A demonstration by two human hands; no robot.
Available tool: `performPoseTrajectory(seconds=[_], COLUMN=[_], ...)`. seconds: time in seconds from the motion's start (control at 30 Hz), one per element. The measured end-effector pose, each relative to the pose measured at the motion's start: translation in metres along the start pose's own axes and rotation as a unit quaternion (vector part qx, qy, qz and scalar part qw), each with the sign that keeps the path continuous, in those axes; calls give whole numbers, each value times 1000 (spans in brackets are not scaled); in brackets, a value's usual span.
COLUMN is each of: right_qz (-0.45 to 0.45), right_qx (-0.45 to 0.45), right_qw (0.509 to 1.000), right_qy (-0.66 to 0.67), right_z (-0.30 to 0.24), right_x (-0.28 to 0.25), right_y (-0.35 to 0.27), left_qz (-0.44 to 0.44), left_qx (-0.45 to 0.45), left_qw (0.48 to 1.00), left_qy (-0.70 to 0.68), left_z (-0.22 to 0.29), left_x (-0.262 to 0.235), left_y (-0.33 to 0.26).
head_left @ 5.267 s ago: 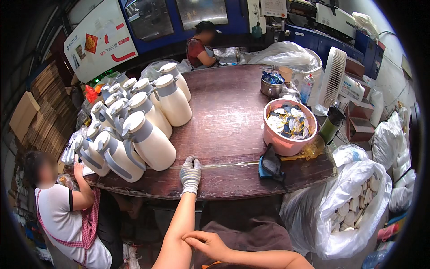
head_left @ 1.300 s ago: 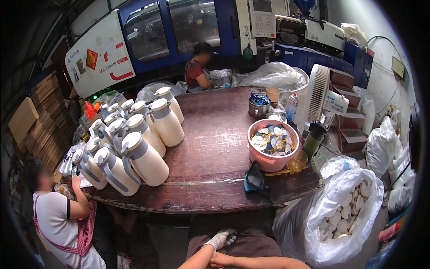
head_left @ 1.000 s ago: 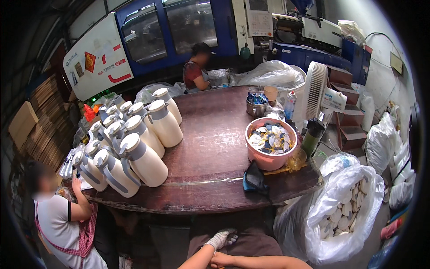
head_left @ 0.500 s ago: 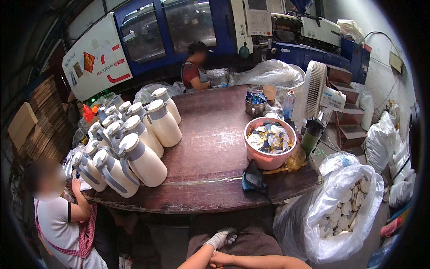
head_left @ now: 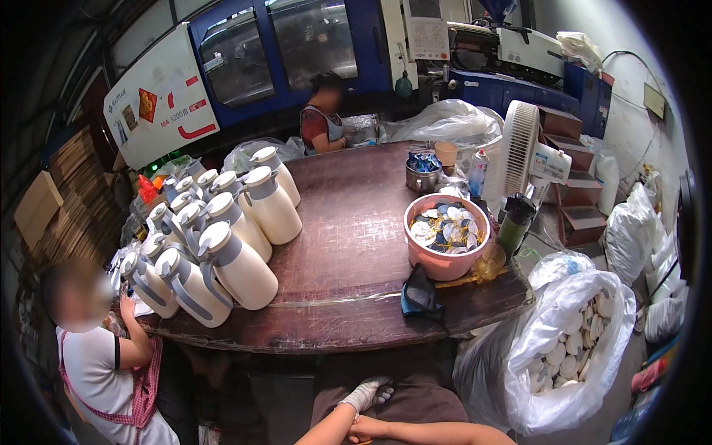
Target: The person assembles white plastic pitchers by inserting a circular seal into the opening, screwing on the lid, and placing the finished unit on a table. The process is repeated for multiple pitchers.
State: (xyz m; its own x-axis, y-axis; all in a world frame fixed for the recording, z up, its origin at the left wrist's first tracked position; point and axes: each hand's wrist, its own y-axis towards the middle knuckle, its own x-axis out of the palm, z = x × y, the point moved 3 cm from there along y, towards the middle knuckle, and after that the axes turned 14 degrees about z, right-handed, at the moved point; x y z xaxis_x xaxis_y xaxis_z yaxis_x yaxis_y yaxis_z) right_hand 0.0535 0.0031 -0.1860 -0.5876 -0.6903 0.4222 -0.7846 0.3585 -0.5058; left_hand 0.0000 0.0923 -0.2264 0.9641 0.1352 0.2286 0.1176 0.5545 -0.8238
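My left hand [head_left: 368, 393], in a pale glove with grey fingertips, rests on my lap below the table's edge. Its fingers are curled in, and nothing shows between them. Bare, my right hand [head_left: 365, 428] lies closed against my left forearm just behind the glove, its fingers partly hidden beneath that arm. Ahead, the brown table [head_left: 348, 222] carries a pink bucket [head_left: 446, 263] of white and dark flat pieces with yellow strings. A dark cloth item with blue edging [head_left: 421, 293] lies before the bucket. Several cream vacuum jugs [head_left: 241, 271] with grey handles stand at left.
An open plastic sack [head_left: 519, 386] of white oval pieces stands at right. Behind the bucket are a metal pot [head_left: 423, 178], spray can [head_left: 478, 174], dark bottle [head_left: 516, 226] and fan [head_left: 522, 148]. One person [head_left: 111, 371] sits at left, another [head_left: 322, 122] at the far side.
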Motion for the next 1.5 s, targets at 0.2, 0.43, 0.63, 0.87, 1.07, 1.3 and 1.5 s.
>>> performPoseTrajectory(seconds=[0.2,0.43,0.63,0.87,1.07,1.3,1.5], right_qz=[39,26,17,17,15,20,20], right_qx=[-23,-6,-14,25,32,25,27], right_qw=[999,1000,1000,1000,999,999,999], right_qy=[-22,-11,1,7,7,25,11], right_z=[-10,5,8,-1,-3,0,-8], right_x=[9,5,3,4,6,2,5], right_y=[-10,0,3,-4,-3,0,-7], left_qz=[-6,0,10,-6,4,-1,16], left_qx=[5,15,17,11,19,21,23], left_qw=[1000,1000,1000,1000,1000,1000,1000], left_qy=[-16,-23,-20,-19,-11,-15,-9], left_z=[-6,-2,0,-6,-6,-3,-8], left_x=[-5,0,1,-3,-3,-1,-5], left_y=[6,-3,-8,4,4,1,7])
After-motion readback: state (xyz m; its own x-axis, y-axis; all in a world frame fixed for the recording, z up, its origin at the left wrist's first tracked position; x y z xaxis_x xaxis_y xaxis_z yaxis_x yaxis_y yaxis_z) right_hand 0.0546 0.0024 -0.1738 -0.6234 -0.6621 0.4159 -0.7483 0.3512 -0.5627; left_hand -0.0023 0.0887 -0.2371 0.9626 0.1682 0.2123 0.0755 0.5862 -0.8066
